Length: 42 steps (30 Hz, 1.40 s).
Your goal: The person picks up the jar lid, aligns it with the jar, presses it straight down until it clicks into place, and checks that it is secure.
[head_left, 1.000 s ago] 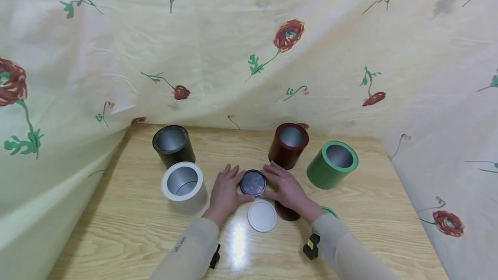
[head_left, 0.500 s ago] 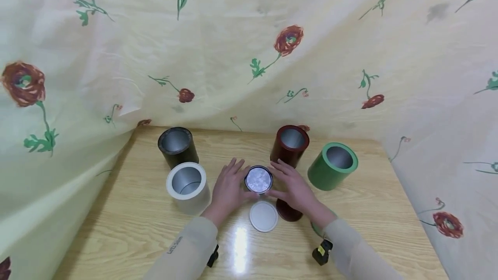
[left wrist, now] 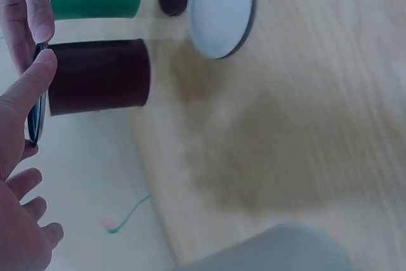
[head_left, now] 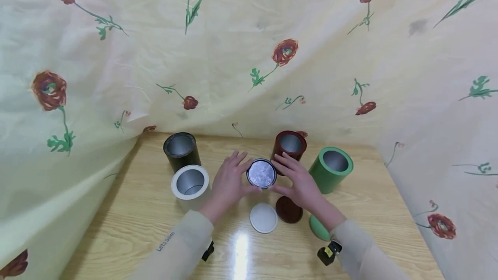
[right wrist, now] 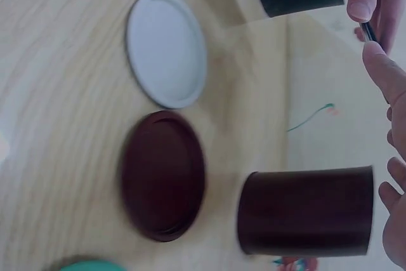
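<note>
Between both hands is a round lid (head_left: 262,173) with a dark rim and a shiny grey face. My left hand (head_left: 229,180) pinches its left edge between thumb and fingers. My right hand (head_left: 297,182) grips the opposite edge the same way. In the left wrist view the lid (left wrist: 38,115) appears edge-on, raised above the table. Below the hands lie a white lid (head_left: 263,218), a dark red lid (head_left: 289,210) and a green lid (head_left: 320,228), the last partly hidden by the right forearm.
Uncovered canisters stand upright on the wooden table (head_left: 280,258): black (head_left: 184,161) and white (head_left: 173,185) at left, dark red (right wrist: 304,214) and green (head_left: 324,178) at right. The left arm partly covers the white one. A flowered cloth (head_left: 218,77) hangs behind.
Both hands have raised the dark-rimmed lid and moved it slightly away from the white lid. More of the dark red and green lids shows. The head view has tilted upward.
</note>
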Each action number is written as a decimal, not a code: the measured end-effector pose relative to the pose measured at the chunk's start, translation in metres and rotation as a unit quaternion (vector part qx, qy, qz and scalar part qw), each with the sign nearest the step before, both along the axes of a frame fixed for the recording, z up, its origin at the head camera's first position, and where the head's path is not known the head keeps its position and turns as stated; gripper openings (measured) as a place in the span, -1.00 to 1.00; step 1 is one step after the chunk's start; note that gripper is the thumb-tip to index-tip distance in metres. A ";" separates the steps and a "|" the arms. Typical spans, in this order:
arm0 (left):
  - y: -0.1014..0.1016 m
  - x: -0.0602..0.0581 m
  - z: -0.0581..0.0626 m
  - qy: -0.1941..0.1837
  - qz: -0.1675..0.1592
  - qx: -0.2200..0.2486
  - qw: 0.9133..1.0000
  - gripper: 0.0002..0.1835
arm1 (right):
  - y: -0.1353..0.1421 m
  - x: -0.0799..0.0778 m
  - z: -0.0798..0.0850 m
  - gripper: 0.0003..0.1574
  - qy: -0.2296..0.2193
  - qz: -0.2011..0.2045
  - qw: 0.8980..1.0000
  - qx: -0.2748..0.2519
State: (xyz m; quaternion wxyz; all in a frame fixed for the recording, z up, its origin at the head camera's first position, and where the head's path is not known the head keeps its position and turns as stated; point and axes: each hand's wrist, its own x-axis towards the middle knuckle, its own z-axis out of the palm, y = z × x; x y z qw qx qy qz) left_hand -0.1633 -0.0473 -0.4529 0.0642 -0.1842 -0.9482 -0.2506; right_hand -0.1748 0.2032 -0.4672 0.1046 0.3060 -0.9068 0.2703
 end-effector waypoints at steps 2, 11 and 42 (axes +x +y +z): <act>-0.003 -0.002 0.007 0.001 0.003 0.003 1.000 -0.03 | -0.003 -0.003 0.005 0.00 0.006 0.002 1.000 -0.004; -0.026 -0.013 0.033 0.005 0.020 0.008 1.000 -0.04 | -0.025 -0.017 0.028 -0.03 0.003 -0.001 1.000 0.001; -0.150 -0.039 0.076 -0.009 0.071 -0.029 0.997 0.01 | -0.154 -0.077 0.065 -0.04 -0.019 0.047 0.998 0.037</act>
